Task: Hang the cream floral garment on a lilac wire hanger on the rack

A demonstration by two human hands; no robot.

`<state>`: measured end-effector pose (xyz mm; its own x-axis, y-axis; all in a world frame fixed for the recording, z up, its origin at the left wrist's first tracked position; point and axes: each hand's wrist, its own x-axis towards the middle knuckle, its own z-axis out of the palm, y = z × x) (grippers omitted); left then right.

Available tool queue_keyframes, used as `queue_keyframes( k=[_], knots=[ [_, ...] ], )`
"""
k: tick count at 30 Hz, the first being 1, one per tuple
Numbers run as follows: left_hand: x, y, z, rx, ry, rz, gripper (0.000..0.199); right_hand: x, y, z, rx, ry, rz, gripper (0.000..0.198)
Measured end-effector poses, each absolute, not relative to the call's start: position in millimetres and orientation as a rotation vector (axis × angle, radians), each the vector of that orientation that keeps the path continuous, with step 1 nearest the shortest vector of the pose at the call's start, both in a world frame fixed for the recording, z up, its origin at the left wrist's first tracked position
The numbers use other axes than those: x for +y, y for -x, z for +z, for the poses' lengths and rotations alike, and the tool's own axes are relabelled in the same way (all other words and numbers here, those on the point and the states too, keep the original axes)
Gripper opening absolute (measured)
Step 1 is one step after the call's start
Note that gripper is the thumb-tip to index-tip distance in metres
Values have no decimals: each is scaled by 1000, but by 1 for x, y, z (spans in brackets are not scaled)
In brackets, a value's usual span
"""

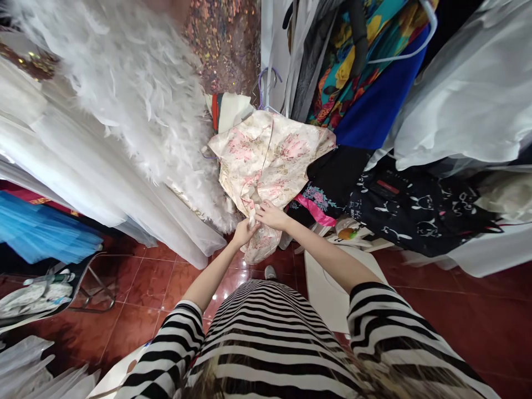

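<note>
1. Racks of hanging garments fill the upper part of the view: a white feathered gown on the left over long white tulle skirts, a sequinned pink fabric at top centre, a bright floral dress over a blue cloth at upper right, and sheer white fabric at far right.
2. Red tiled floor spreads below, with a black printed cloth lying near the right and blue tulle at the left edge.
3. Striped black-and-white sleeves and top of the person take up the bottom of the frame, both forearms reaching forward.
4. Cream floral garment, printed with pink blossoms, hangs at the centre between the feathered gown and the blue cloth, its lower end drooping toward the floor.
5. A white flat board or stool top sits on the floor under the right forearm.
6. Right hand is closed in a pinch on the lower fold of the cream floral garment.
7. Left hand sits just beside it, fingers curled shut on the same fold, the two hands nearly touching.
8. A small grey shoe tip shows on the floor below the hands.
</note>
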<state>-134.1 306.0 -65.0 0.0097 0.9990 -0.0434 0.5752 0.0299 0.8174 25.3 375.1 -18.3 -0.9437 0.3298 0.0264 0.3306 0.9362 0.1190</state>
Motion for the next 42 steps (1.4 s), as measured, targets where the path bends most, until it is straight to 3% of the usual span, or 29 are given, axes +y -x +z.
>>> queue_keyframes(
  k=[6,10,17,24,31,42],
  knots=[
    [304,132,-67,1657,-1619,767,23,395,-34,-6,-3058,850,-104,29],
    [320,131,-60,1751,-1600,837,14,396,-26,3,-3075,752,-31,28],
    [319,124,-46,1976,-1660,1182,26,385,-12,21,-3171,729,-24,30],
    [325,106,-33,1871,-1549,970,18,380,-12,29,-3181,942,136,32],
    [334,114,-39,1871,-1635,925,11,383,-16,24,-3184,791,79,34],
    [317,109,-57,1714,-1761,919,22,394,-35,16,-3269,734,51,37]
  ],
)
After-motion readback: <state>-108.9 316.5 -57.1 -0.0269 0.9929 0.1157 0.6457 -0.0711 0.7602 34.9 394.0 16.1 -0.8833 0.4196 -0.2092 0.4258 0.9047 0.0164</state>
